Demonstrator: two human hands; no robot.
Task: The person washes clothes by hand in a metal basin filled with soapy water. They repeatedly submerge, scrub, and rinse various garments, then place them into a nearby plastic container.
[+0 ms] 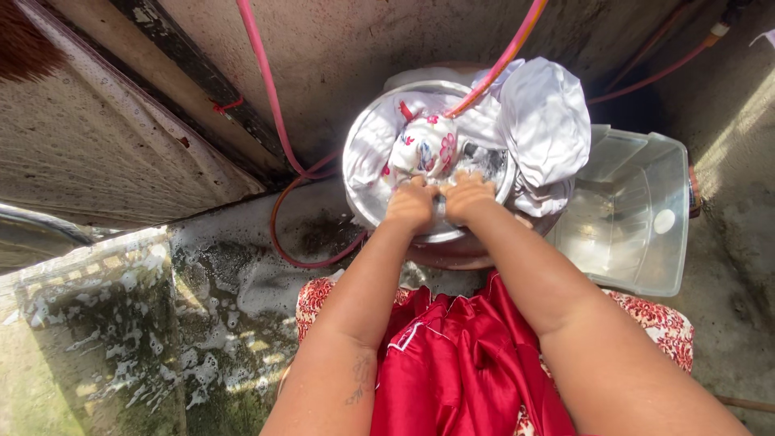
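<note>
- Metal basin is the landmark; it sits on the wet concrete floor.
- Left hand and right hand are side by side at the basin's near rim, both clenched on wet cloth.
- White cloth with red print is bunched in the basin just beyond the hands.
- Plain white cloth is draped over the basin's right rim.
- Pink hose runs down left of the basin; orange hose drops into it.
- Clear plastic tub is just right of the basin.
- Suds on the floor left of the basin.
</note>
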